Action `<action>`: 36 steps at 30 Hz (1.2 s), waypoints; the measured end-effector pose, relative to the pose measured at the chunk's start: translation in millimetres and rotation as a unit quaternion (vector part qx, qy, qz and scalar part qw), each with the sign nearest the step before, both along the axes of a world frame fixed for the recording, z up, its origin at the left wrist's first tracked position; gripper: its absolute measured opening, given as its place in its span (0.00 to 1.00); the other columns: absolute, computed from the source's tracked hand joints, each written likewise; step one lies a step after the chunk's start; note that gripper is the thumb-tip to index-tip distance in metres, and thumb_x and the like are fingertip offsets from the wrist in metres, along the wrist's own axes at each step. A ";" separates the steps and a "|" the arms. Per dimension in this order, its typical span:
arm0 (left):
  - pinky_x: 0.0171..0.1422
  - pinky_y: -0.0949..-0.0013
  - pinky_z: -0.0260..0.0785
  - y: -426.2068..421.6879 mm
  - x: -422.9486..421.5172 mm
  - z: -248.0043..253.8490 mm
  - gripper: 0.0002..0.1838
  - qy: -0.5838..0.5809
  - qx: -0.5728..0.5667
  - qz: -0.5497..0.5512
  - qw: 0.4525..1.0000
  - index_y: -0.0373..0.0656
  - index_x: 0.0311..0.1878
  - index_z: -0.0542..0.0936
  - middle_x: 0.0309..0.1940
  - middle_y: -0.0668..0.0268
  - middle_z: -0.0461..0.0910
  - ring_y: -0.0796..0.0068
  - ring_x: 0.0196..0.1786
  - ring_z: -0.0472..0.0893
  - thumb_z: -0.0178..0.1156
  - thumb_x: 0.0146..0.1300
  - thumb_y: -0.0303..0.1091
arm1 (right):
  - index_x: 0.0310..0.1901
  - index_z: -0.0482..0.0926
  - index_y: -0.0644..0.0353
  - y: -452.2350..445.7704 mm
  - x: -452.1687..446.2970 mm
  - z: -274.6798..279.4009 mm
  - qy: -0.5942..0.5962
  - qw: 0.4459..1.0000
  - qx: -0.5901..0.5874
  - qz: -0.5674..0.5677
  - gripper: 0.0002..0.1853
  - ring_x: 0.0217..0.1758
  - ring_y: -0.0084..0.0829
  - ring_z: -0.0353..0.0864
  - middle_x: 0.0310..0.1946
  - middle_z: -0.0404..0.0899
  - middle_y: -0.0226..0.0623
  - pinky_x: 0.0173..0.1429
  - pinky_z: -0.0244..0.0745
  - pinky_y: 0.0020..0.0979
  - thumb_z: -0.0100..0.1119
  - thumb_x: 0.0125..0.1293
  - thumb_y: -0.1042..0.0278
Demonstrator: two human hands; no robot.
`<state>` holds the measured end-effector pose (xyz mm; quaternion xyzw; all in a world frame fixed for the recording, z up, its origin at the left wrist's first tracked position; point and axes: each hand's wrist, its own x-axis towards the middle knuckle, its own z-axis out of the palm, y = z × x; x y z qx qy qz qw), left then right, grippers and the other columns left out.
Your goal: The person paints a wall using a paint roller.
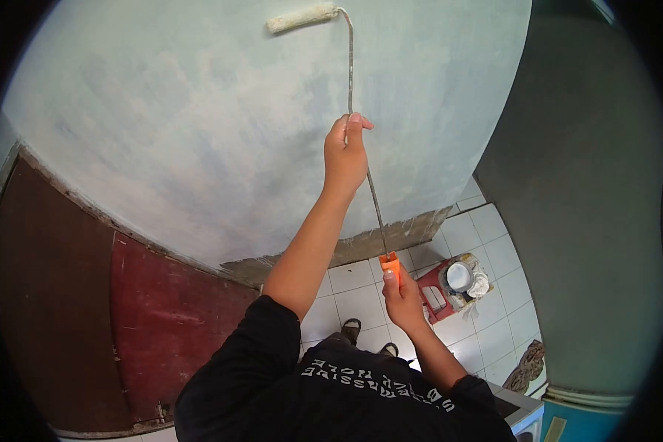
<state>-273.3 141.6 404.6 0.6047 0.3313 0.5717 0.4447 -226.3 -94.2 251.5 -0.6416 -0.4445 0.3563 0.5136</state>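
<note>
A paint roller with a long thin metal rod spans between my hands. Its white fluffy roller sleeve is up at the top of the view, against or close to the pale, patchily painted wall. My left hand is closed around the rod about midway along it. Lower down, my right hand grips the orange handle, its thumb lying along the front. Whether the sleeve presses on the wall, I cannot tell.
On the white tiled floor, right of my right hand, stands a red stool-like object carrying a white paint container and a white cloth. A dark red door panel is at left. A dark grey wall rises at right.
</note>
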 end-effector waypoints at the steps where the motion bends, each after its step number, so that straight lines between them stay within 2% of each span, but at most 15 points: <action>1: 0.53 0.69 0.65 3.8 -2.4 -4.6 0.22 0.000 0.002 0.005 1.000 0.41 0.38 0.79 0.35 0.68 0.78 0.77 0.41 0.72 0.49 0.79 0.50 | 0.55 0.76 0.62 4.4 -1.6 -0.2 0.005 1.000 0.006 0.001 0.19 0.25 0.38 0.79 0.21 0.75 0.43 0.34 0.71 0.37 0.49 0.79 0.53; 4: 0.57 0.68 0.66 14.9 -9.0 -27.3 0.20 0.050 0.068 -0.009 0.996 0.40 0.41 0.80 0.37 0.65 0.80 0.74 0.45 0.76 0.51 0.78 0.49 | 0.55 0.77 0.62 9.1 2.3 -14.9 -0.002 1.000 0.003 -0.007 0.19 0.24 0.38 0.78 0.21 0.75 0.42 0.34 0.71 0.37 0.49 0.79 0.53; 13: 0.55 0.63 0.72 -26.6 -9.8 -200.8 0.18 0.190 -0.098 -0.004 0.977 0.40 0.49 0.81 0.40 0.60 0.83 0.68 0.46 0.81 0.61 0.73 0.47 | 0.57 0.78 0.61 -60.5 7.8 -129.7 -0.054 0.995 -0.073 -0.031 0.19 0.31 0.45 0.86 0.26 0.82 0.45 0.37 0.76 0.41 0.48 0.79 0.55; 14: 0.55 0.62 0.73 -35.5 -8.9 -219.9 0.19 0.212 -0.149 -0.015 0.966 0.40 0.51 0.81 0.41 0.58 0.83 0.64 0.47 0.82 0.60 0.73 0.48 | 0.56 0.78 0.62 -72.3 6.8 -153.8 -0.036 0.994 -0.094 -0.031 0.21 0.26 0.27 0.74 0.22 0.74 0.36 0.35 0.71 0.35 0.47 0.80 0.51; 16: 0.55 0.62 0.73 -44.3 -6.9 -260.1 0.21 0.237 -0.210 -0.028 0.948 0.40 0.52 0.81 0.41 0.56 0.84 0.60 0.47 0.83 0.59 0.73 0.50 | 0.55 0.78 0.62 -86.8 7.4 -169.4 -0.009 0.986 -0.162 -0.026 0.22 0.27 0.28 0.75 0.23 0.75 0.37 0.35 0.71 0.35 0.47 0.80 0.50; 18: 0.57 0.59 0.74 -55.5 -6.4 -305.1 0.24 0.368 -0.246 -0.034 0.896 0.42 0.55 0.81 0.45 0.53 0.85 0.51 0.50 0.84 0.55 0.74 0.54 | 0.52 0.79 0.63 -108.4 2.0 -190.8 -0.003 0.967 -0.252 -0.024 0.23 0.29 0.30 0.78 0.25 0.78 0.40 0.37 0.73 0.36 0.47 0.80 0.48; 21: 0.60 0.56 0.74 -56.7 -4.6 -384.3 0.24 0.451 -0.282 -0.045 0.846 0.44 0.55 0.82 0.50 0.54 0.85 0.50 0.55 0.83 0.50 0.75 0.54 | 0.49 0.80 0.63 -130.7 -10.3 -246.8 -0.020 0.968 -0.249 -0.035 0.25 0.32 0.31 0.80 0.25 0.79 0.41 0.40 0.75 0.37 0.46 0.80 0.46; 25: 0.61 0.54 0.74 -53.3 -6.1 -402.9 0.23 0.468 -0.357 -0.054 0.807 0.46 0.58 0.82 0.52 0.56 0.85 0.52 0.59 0.82 0.50 0.76 0.53 | 0.45 0.82 0.64 -133.0 -32.9 -248.1 -0.047 0.956 -0.282 -0.065 0.30 0.35 0.36 0.83 0.27 0.81 0.44 0.43 0.76 0.39 0.45 0.78 0.39; 26: 0.63 0.56 0.73 -54.6 -7.9 -402.8 0.22 0.490 -0.382 -0.064 0.781 0.47 0.59 0.81 0.56 0.57 0.83 0.55 0.61 0.81 0.49 0.76 0.51 | 0.43 0.83 0.65 -135.3 -33.6 -259.2 -0.021 0.950 -0.302 -0.072 0.31 0.37 0.44 0.85 0.29 0.83 0.50 0.43 0.76 0.42 0.45 0.77 0.39; 27: 0.65 0.58 0.73 -56.3 -9.8 -399.2 0.20 0.513 -0.405 -0.076 0.753 0.49 0.60 0.80 0.59 0.59 0.82 0.57 0.64 0.79 0.49 0.76 0.48 | 0.43 0.83 0.65 -134.4 -34.1 -248.1 -0.020 0.949 -0.305 -0.072 0.31 0.37 0.44 0.85 0.29 0.83 0.50 0.43 0.76 0.42 0.45 0.77 0.39; 29: 0.66 0.51 0.71 -54.9 -17.6 -406.4 0.19 0.498 -0.461 -0.088 0.729 0.53 0.61 0.80 0.64 0.62 0.78 0.58 0.68 0.75 0.49 0.76 0.48 | 0.40 0.82 0.66 -118.0 -23.7 -208.7 -0.108 0.935 -0.335 -0.043 0.31 0.38 0.54 0.84 0.30 0.83 0.55 0.43 0.76 0.46 0.46 0.77 0.40; 30: 0.66 0.48 0.70 -56.0 -21.4 -409.9 0.18 0.415 -0.525 -0.084 0.738 0.55 0.61 0.80 0.66 0.63 0.76 0.59 0.70 0.73 0.50 0.76 0.48 | 0.37 0.81 0.66 -113.1 -18.8 -213.6 -0.080 0.942 -0.321 -0.049 0.31 0.40 0.60 0.83 0.31 0.81 0.59 0.44 0.75 0.49 0.46 0.77 0.41; 33: 0.68 0.37 0.67 -58.5 -30.3 -425.8 0.17 0.220 -0.647 -0.073 0.727 0.61 0.62 0.80 0.73 0.67 0.69 0.61 0.75 0.66 0.50 0.77 0.48 | 0.35 0.80 0.67 -105.8 -18.5 -214.9 -0.078 0.936 -0.339 -0.042 0.32 0.40 0.61 0.82 0.30 0.81 0.60 0.44 0.75 0.51 0.46 0.77 0.40; 34: 0.67 0.30 0.62 -59.7 -38.0 -435.2 0.16 0.212 -0.623 -0.110 0.745 0.64 0.60 0.80 0.73 0.69 0.69 0.58 0.75 0.65 0.51 0.76 0.51 | 0.35 0.79 0.67 -106.8 -20.8 -213.9 -0.090 0.937 -0.334 -0.050 0.31 0.39 0.60 0.82 0.30 0.80 0.60 0.42 0.74 0.50 0.47 0.77 0.41; 36: 0.68 0.31 0.61 -60.9 -38.4 -442.5 0.16 0.200 -0.621 -0.107 0.750 0.63 0.60 0.80 0.73 0.69 0.69 0.58 0.75 0.65 0.51 0.77 0.51 | 0.35 0.79 0.67 -108.8 -23.0 -208.7 -0.095 0.938 -0.330 -0.053 0.30 0.39 0.61 0.82 0.30 0.80 0.60 0.42 0.74 0.50 0.47 0.77 0.42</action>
